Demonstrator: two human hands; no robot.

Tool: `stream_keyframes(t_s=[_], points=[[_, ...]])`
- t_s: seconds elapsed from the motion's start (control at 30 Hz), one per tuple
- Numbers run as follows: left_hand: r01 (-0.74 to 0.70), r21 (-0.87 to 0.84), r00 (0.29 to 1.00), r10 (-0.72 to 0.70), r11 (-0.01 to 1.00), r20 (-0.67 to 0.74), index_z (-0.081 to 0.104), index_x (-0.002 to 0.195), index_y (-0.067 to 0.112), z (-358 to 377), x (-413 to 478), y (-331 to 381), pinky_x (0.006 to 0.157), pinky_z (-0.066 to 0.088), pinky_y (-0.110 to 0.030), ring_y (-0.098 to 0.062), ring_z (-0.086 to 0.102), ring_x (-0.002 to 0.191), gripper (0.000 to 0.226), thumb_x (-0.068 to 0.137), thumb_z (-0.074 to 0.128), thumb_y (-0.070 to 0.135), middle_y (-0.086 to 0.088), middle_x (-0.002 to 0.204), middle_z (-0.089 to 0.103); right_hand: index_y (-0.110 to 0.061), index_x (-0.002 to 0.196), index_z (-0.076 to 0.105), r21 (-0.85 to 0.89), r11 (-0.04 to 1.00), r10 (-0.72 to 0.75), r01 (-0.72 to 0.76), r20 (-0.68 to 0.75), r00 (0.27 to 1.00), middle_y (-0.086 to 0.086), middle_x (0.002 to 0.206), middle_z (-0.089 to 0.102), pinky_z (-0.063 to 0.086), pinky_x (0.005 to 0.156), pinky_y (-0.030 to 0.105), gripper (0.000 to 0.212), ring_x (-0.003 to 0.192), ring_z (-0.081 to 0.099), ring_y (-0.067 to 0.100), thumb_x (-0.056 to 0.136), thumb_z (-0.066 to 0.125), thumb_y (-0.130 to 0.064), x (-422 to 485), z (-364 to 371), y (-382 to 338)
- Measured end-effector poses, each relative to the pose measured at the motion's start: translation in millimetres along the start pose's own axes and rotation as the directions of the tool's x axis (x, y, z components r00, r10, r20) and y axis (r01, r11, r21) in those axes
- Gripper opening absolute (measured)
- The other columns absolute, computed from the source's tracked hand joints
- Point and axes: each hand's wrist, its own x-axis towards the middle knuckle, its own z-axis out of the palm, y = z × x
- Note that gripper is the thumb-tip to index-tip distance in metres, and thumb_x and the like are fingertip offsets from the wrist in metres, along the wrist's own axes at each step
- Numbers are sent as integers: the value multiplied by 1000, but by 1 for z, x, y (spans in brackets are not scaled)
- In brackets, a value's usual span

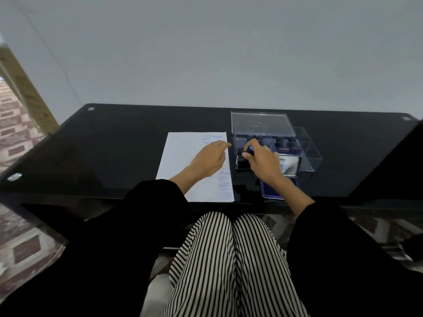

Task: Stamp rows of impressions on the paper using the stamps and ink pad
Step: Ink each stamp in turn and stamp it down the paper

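Ink pad (265,191) nearest, open at the table (114,145) edge, blue face up, partly under my right forearm. Paper (180,161) to its left, blue impressions down its right margin, the rest blank.

Left hand (209,157) lies flat on the paper, fingers straight, holding nothing, only steadying the sheet.

Right hand (263,162) has fingers and thumb curled round a stamp (250,150) with a blue top, at the left end of the clear box (313,154). Lifting out or setting back: cannot tell.

Step, as I judge it: changing stamps between rows. Next calls for a square press on the pad, then a square press on blank paper, in line.

Box holds more dark stamps (285,144) standing in compartments; the near right compartment looks empty. Its clear lid (261,122) sits behind.
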Motion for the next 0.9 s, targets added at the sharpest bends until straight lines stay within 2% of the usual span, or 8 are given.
stream_keyframes(t_s=[0.17,0.27,0.37,0.47,0.6,0.73,0.9], points=[[-100,-58,995,101,993,18,44,134,7,13,-3,21,103,34,-28,-22,44,126,38,99,34,11,-10,138,47,-14,104,49,-57,998,6,-9,-53,999,2,85,58,34,83,41,13,94,54,29,96,46,-24,-11,-15,19],[-142,-70,990,142,987,0,48,132,4,32,-10,29,107,29,-27,-23,40,129,37,98,40,17,-11,138,46,-14,102,49,-119,992,26,-35,-73,997,4,87,60,35,81,41,12,94,56,30,95,46,-23,-27,-19,35],[-156,0,983,156,988,-96,50,130,3,49,-14,32,114,28,-37,-26,36,135,39,96,45,22,-13,142,42,-13,103,49,-173,982,69,-78,-59,996,6,96,62,34,88,43,12,98,54,29,96,45,-22,-40,-19,45],[-158,47,981,162,986,-108,48,133,6,61,-19,37,117,23,-41,-25,28,141,43,96,44,26,-11,147,38,-13,105,49,-222,972,69,-83,-70,995,5,96,61,33,85,41,14,99,52,27,96,44,-23,-47,-17,50],[-197,47,980,198,979,-16,42,138,7,78,-27,49,120,14,-37,-21,21,144,46,98,41,29,-8,150,34,-16,103,48,-282,957,47,-68,-81,996,2,97,62,32,81,39,12,97,53,26,96,42,-25,-52,-10,53],[-126,58,986,119,990,117,29,145,6,91,-28,59,120,9,-36,-19,13,146,57,99,35,39,-8,155,24,-18,102,47,-274,960,34,-59,-95,995,0,99,62,31,79,38,11,96,52,23,96,42,-25,-56,-4,55],[-81,50,983,72,995,169,19,148,5,97,-27,63,121,7,-36,-19,11,146,70,96,35,49,-8,157,18,-16,105,47,-260,963,42,-70,-113,993,2,103,59,35,81,39,13,98,52,24,96,40,-22,-59,5,53]])
